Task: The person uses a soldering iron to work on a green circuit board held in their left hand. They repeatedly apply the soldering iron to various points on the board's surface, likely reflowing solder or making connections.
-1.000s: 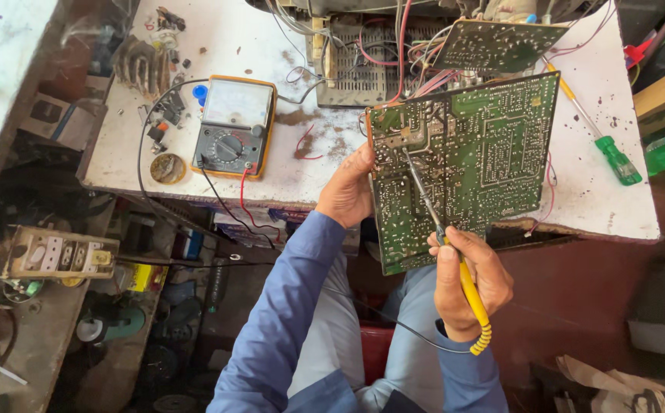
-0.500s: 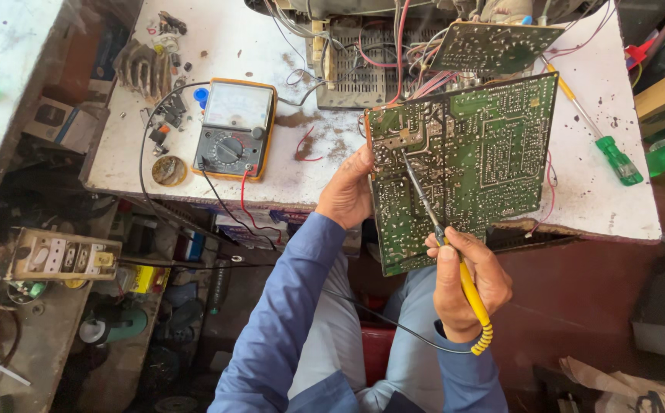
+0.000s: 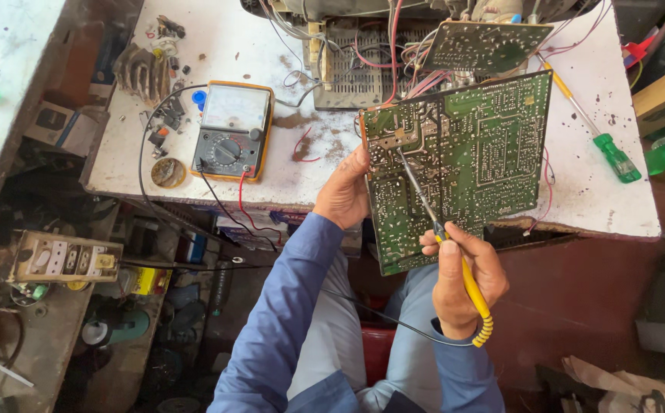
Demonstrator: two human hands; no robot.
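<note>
Currently left hand (image 3: pixel 342 195) clamps the left edge of the green circuit board (image 3: pixel 462 164), tilted up off the tabletop (image 3: pixel 271 172). Right hand (image 3: pixel 466 279) closes around a yellow-handled soldering iron (image 3: pixel 455 260), tip touching the board. Board looks light, stiff, fragile: hold by edges.

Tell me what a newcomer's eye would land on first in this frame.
The large green circuit board, tilted up at the bench's front edge, held at its left edge by the left hand. The right hand presses a yellow-handled soldering iron onto its upper left. Further left on the white bench lies an orange-cased multimeter.
</note>
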